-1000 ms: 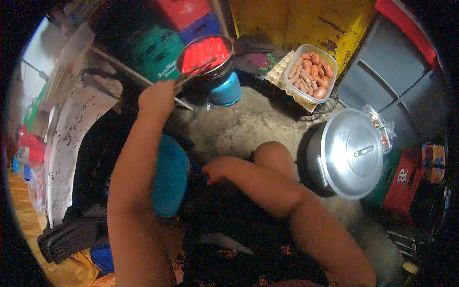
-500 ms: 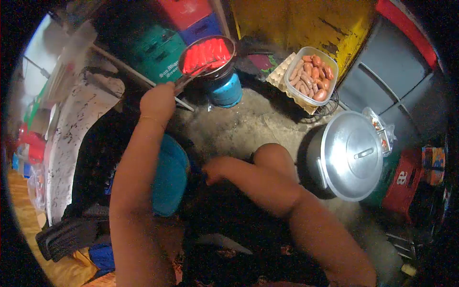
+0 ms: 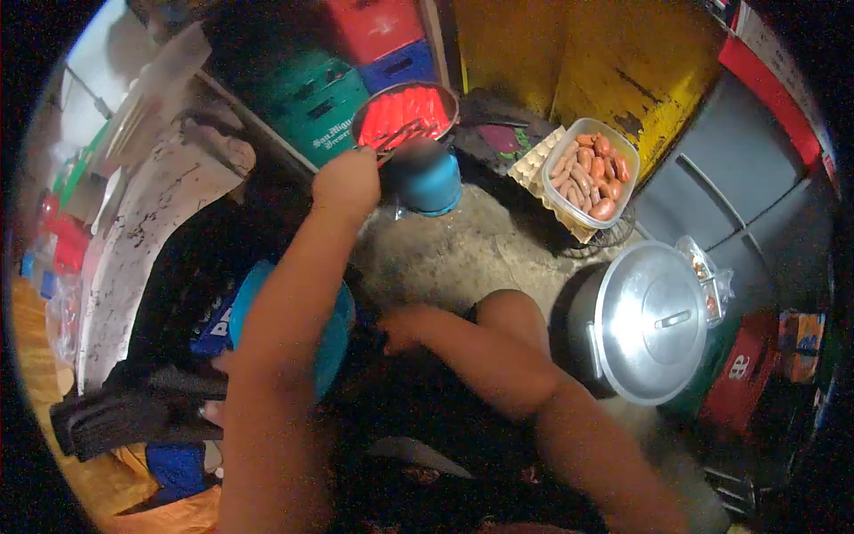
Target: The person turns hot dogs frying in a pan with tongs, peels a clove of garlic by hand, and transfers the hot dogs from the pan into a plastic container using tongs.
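Observation:
My left hand point(image 3: 347, 189) is closed around the handle end of metal tongs point(image 3: 398, 136). The tips of the tongs reach over the near side of a round pan point(image 3: 456, 114), at the bright red sausages point(image 3: 418, 107) lying side by side in it. Under the pan is a blue cylindrical stove point(image 3: 430, 189). My right hand point(image 3: 405, 327) hangs low over my lap near my knee; its fingers are blurred and partly lost in the dark, so I cannot make out whether they hold anything.
At the right stands a large lidded metal pot point(image 3: 648, 351). Behind it, a plastic tub point(image 3: 633, 151) of sausages sits on egg trays point(image 3: 536, 165). Crates point(image 3: 329, 111) are stacked behind the pan. A blue basin point(image 3: 253, 294) is partly behind my left forearm.
My left hand has moved right, and the tongs have swung from the pan's near left rim over the red sausages. My right hand stays low. The whole view has shifted slightly.

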`<action>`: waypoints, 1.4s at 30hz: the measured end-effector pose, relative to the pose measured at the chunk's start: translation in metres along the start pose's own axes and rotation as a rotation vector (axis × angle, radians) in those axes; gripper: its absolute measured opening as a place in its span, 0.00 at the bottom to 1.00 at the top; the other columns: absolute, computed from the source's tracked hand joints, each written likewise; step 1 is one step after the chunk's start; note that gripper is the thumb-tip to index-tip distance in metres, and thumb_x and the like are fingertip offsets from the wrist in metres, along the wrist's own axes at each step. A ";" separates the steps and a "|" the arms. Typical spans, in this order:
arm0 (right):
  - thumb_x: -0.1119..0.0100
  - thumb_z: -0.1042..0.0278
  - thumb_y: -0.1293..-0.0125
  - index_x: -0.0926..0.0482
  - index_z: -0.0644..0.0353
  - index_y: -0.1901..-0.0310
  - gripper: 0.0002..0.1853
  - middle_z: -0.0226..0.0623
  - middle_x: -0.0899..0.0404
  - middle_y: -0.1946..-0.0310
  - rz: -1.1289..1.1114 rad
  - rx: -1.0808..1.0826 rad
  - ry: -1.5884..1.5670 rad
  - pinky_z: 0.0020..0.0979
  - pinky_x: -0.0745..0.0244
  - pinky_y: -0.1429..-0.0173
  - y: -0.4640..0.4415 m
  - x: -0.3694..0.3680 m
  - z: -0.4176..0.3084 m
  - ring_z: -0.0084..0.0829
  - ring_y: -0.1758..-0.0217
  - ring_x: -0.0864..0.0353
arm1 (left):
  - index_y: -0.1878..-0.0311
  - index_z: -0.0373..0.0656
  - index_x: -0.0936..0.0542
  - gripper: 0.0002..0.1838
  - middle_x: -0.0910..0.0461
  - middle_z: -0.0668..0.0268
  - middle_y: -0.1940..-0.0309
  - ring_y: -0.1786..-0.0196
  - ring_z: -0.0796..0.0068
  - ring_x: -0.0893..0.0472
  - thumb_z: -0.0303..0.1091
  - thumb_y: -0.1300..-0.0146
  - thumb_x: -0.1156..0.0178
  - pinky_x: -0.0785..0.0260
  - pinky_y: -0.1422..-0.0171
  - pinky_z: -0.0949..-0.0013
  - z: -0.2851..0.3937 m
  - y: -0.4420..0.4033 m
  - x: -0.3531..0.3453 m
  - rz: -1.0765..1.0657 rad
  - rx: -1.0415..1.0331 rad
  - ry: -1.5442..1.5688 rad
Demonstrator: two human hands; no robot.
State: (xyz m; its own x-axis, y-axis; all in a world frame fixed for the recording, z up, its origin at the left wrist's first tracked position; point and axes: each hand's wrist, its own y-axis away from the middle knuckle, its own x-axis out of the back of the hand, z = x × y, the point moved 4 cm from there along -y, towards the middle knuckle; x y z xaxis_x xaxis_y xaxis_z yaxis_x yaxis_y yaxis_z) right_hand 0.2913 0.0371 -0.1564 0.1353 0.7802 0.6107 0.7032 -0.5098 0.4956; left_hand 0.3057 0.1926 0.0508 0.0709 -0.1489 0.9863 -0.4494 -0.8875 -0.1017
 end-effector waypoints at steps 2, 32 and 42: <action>0.33 0.45 0.41 0.24 0.56 0.39 0.32 0.49 0.20 0.43 0.178 -0.026 0.032 0.51 0.27 0.36 -0.008 -0.016 0.013 0.50 0.39 0.22 | 0.52 0.40 0.19 0.13 0.15 0.52 0.56 0.51 0.50 0.15 0.29 0.36 0.48 0.23 0.48 0.50 0.008 -0.004 0.006 -0.009 0.034 -0.007; 0.34 0.44 0.40 0.27 0.56 0.36 0.35 0.50 0.21 0.42 0.118 0.005 -0.023 0.51 0.27 0.37 0.009 -0.009 0.003 0.53 0.40 0.22 | 0.54 0.40 0.18 0.13 0.16 0.48 0.54 0.49 0.47 0.17 0.34 0.40 0.37 0.25 0.44 0.49 -0.008 0.003 -0.009 -0.027 0.137 0.236; 0.34 0.43 0.41 0.24 0.59 0.39 0.34 0.51 0.20 0.44 0.103 0.046 -0.005 0.51 0.26 0.37 -0.013 -0.022 0.017 0.54 0.40 0.22 | 0.52 0.38 0.20 0.13 0.16 0.48 0.54 0.50 0.46 0.17 0.30 0.37 0.47 0.25 0.45 0.48 -0.011 0.000 -0.020 0.004 0.111 0.161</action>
State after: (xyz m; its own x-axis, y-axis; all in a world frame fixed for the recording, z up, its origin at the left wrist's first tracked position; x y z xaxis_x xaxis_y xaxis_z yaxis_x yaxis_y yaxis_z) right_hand 0.2911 0.0323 -0.1862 0.2114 0.7265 0.6538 0.7168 -0.5700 0.4016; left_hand 0.2939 0.2001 0.0327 -0.0784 -0.0890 0.9929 -0.3479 -0.9310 -0.1109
